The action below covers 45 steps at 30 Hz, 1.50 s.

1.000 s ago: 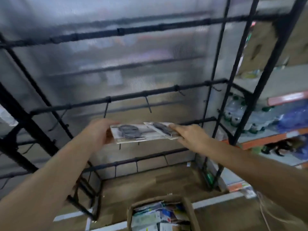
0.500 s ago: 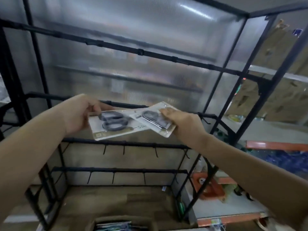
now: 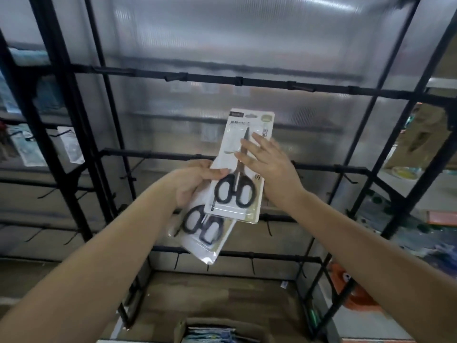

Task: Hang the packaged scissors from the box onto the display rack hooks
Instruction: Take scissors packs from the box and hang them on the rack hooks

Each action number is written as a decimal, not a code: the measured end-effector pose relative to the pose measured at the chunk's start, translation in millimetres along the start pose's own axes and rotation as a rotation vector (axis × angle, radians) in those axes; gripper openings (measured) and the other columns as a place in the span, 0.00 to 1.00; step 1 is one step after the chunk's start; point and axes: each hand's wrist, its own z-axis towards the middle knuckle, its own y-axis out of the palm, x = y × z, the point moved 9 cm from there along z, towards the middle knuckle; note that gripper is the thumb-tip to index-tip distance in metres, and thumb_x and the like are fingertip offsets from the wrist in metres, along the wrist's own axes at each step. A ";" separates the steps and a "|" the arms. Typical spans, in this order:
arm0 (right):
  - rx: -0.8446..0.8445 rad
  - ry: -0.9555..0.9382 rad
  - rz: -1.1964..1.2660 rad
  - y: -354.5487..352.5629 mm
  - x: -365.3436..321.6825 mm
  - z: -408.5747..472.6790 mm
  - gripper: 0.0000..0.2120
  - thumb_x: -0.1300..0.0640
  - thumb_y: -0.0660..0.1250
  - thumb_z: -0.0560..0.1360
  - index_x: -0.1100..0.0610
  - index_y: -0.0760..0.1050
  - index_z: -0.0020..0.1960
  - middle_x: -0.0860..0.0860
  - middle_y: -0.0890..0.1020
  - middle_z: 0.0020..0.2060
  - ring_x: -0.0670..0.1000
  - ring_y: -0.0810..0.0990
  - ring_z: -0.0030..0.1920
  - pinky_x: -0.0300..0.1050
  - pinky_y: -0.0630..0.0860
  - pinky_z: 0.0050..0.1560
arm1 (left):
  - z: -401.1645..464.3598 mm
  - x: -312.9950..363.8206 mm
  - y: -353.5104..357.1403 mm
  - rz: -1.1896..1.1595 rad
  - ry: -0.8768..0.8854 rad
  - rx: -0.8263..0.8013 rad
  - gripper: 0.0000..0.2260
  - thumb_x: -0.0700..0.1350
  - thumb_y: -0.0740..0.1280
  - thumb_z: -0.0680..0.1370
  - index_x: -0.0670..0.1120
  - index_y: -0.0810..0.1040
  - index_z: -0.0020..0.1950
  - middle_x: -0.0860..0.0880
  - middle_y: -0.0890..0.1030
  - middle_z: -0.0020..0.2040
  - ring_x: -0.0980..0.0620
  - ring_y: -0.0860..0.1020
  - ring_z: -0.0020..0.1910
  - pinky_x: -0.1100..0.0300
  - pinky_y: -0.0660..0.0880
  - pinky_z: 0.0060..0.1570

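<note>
Left hand (image 3: 191,183) fingers curled, gripping two scissors packs at their left edge; right hand (image 3: 268,167) fingers straight, spread flat on the front pack. Display rack (image 3: 247,81) with black bars and hooks fills the background. Box (image 3: 217,330) at bottom edge. Front pack (image 3: 241,164) upright, overlapping the tilted rear pack (image 3: 205,233) below it

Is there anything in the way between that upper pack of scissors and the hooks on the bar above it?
Nothing visible. The upper scissors pack, steadied by the right hand and gripped by the left hand, is upright below the hook bar, with only open space and the translucent back panel behind.
</note>
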 end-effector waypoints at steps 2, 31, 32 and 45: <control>0.017 -0.018 0.059 2.1 7.9 -5.3 0.21 0.57 0.62 0.72 0.55 0.66 0.64 0.61 0.76 0.62 0.61 0.66 0.67 0.57 0.59 0.70 | 2.5 0.1 1.8 -0.071 0.101 0.061 0.17 0.38 0.70 0.66 0.37 0.76 0.54 0.42 0.84 0.42 0.46 0.82 0.37 0.55 0.80 0.38; -0.165 1.017 1.329 127.8 1.0 -16.7 0.12 0.65 0.64 0.76 0.48 0.69 0.47 0.47 0.81 0.44 0.44 0.79 0.43 0.35 0.73 0.41 | -33.8 -21.3 -130.7 -0.292 0.475 0.740 0.06 0.40 0.64 0.78 0.42 0.79 0.52 0.45 0.84 0.45 0.46 0.83 0.44 0.54 0.80 0.39; -0.173 1.005 1.316 132.8 -3.2 -8.6 0.12 0.65 0.64 0.76 0.48 0.69 0.47 0.48 0.81 0.44 0.45 0.80 0.45 0.36 0.74 0.43 | -41.1 -16.9 -141.6 -0.275 0.488 0.768 0.05 0.40 0.64 0.78 0.43 0.79 0.51 0.46 0.84 0.45 0.46 0.83 0.44 0.55 0.79 0.40; -0.146 0.780 1.233 187.7 -84.0 152.3 0.11 0.63 0.64 0.76 0.50 0.66 0.51 0.45 0.79 0.42 0.49 0.79 0.44 0.47 0.78 0.45 | -117.2 49.7 -284.5 -0.187 0.637 0.958 0.04 0.42 0.63 0.79 0.47 0.78 0.48 0.51 0.85 0.40 0.51 0.83 0.38 0.59 0.78 0.31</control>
